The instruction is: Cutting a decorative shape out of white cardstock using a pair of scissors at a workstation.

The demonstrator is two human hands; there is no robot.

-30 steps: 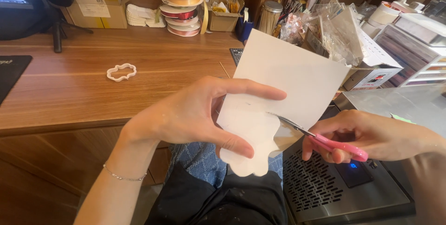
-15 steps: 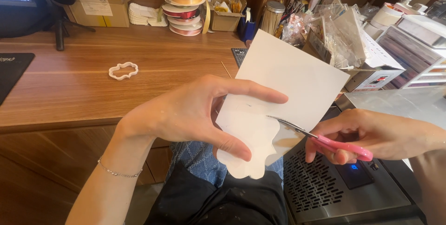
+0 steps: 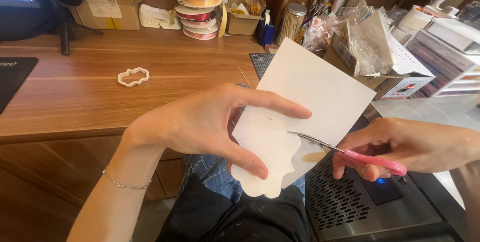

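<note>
My left hand (image 3: 200, 122) holds a white sheet of card (image 3: 305, 92) up in front of me, thumb over its lower part and index finger across its middle. The sheet's bottom edge is cut into a wavy outline. My right hand (image 3: 410, 144) grips small pink-handled scissors (image 3: 350, 154), whose thin metal blades are inside the card from its right side, at the end of the cut line.
A white wavy cookie-cutter ring (image 3: 133, 76) lies on the wooden desk (image 3: 100, 102). At the back stand a stack of ribbon spools (image 3: 198, 7), cardboard boxes (image 3: 107, 7) and a metal tin (image 3: 291, 22). A grey vented machine (image 3: 370, 207) sits under my right hand.
The scissors have bitten a little further left into the card. My left hand has turned the sheet slightly. Both hands otherwise stay in place.
</note>
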